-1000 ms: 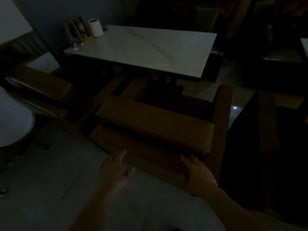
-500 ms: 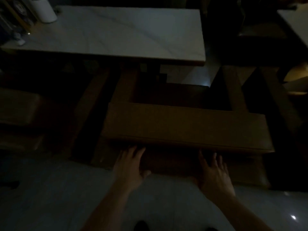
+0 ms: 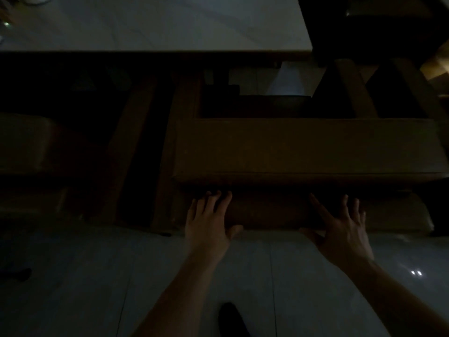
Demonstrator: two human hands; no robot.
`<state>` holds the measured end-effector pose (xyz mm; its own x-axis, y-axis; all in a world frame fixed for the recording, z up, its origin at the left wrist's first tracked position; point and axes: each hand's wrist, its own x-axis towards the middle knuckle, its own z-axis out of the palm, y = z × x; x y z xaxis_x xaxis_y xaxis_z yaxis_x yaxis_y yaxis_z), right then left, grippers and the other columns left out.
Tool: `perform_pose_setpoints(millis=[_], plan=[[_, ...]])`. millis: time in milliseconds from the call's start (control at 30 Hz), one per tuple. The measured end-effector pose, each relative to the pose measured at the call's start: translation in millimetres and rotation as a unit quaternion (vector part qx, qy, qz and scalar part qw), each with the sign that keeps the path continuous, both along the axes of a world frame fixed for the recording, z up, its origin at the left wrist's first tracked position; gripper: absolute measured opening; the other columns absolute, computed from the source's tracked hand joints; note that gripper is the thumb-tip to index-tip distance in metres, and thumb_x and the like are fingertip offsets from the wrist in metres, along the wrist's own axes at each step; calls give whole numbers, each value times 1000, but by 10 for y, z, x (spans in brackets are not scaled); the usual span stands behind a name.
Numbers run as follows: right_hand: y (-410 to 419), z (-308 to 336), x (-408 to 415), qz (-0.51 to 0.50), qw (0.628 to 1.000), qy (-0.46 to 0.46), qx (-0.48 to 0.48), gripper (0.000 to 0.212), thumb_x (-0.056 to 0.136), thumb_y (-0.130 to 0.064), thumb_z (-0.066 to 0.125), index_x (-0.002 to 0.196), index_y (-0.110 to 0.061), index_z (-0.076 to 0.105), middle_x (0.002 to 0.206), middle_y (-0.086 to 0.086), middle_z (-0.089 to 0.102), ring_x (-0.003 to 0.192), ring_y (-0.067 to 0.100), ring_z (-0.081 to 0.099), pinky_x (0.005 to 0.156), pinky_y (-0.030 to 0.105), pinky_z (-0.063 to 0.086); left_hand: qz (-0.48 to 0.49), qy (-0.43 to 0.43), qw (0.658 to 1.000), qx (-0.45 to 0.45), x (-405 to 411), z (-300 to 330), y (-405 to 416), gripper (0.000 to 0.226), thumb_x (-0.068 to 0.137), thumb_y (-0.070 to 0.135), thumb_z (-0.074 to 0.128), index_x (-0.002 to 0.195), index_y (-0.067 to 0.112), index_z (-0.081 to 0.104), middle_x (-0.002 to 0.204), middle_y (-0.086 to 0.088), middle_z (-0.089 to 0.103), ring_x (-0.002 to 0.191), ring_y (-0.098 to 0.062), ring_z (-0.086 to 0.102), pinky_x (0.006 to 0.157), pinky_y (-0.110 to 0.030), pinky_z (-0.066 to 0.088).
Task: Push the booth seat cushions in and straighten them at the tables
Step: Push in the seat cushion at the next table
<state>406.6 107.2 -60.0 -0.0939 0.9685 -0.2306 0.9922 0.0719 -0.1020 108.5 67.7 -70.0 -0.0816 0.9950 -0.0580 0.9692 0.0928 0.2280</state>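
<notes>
Cushion [image 3: 308, 147], booth seat back, brown upholstery: one item, lying long and level across the head view, between the marble surface [image 3: 155, 23] beyond it and the pale tiled floor [image 3: 73, 276] nearer me. Lighting was very dim; seams and corners were hard to read.

Head view, only view logged:

- Lower panel [image 3: 269, 212], same brown covering, directly under the cushion's near edge. I could not tell whether it was a second cushion or the bench frame.
- Left hand [image 3: 206, 227], bare, laid flat on the lower panel, fingers [image 3: 212, 203] spread and reaching up to the shadowed gap under the cushion. Nothing pinched.
- Right hand [image 3: 345, 229], bare, likewise flat on the panel, fingers splayed wide, thumb low. Nothing held.
- Second bench [image 3: 26, 144], left, well apart from the hands.
- Shoe toe [image 3: 230, 317], bottom centre, on the floor.

Operator's judgement on the step: the push toward the surface appeared to be under way. I judged it best done with both palms pressing evenly, hands kept well apart along the panel, so neither end swung ahead. Afterwards I would have checked the cushion's long edge against the edge of the surface for squareness.
</notes>
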Motion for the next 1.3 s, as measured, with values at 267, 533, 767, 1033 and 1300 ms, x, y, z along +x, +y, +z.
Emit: perform_pose_setpoints(millis=[267,533,767,1033,1300], plan=[[-256,-62,-49,-2,999,11,37,78,84,-69,36,154,-40,19,156,34,18,143,55,12,112,67,25,-1,-15,1000,-7,-40,55,-197,75,87,67,48,152,39,22,156,8,30,145,-20,19,121,-41,13],[-742,-168,-87,10,998,48,46,72,87,-64,41,153,-40,25,155,34,17,142,56,10,109,71,25,26,-12,1000,-13,-73,93,-650,73,83,69,52,147,38,36,148,7,43,138,-22,32,115,-42,28],[-724,-226,-113,11,998,43,55,69,90,-66,36,153,-40,25,152,37,19,140,59,10,106,73,25,35,-30,999,5,-108,-2,-636,70,82,65,60,144,38,42,149,7,46,141,-23,32,112,-44,35],[-530,-247,-272,3,996,60,62,74,87,-61,47,153,-41,22,154,36,14,142,58,3,110,73,21,43,-39,998,-4,-225,17,-373,70,84,62,61,146,40,36,153,10,39,144,-21,23,113,-44,32],[-298,-276,-308,10,995,66,77,70,91,-61,45,154,-39,21,154,37,14,142,59,4,109,75,20,48,-40,998,10,-259,20,-172,71,83,65,59,145,39,37,148,10,41,141,-20,24,109,-46,39]])
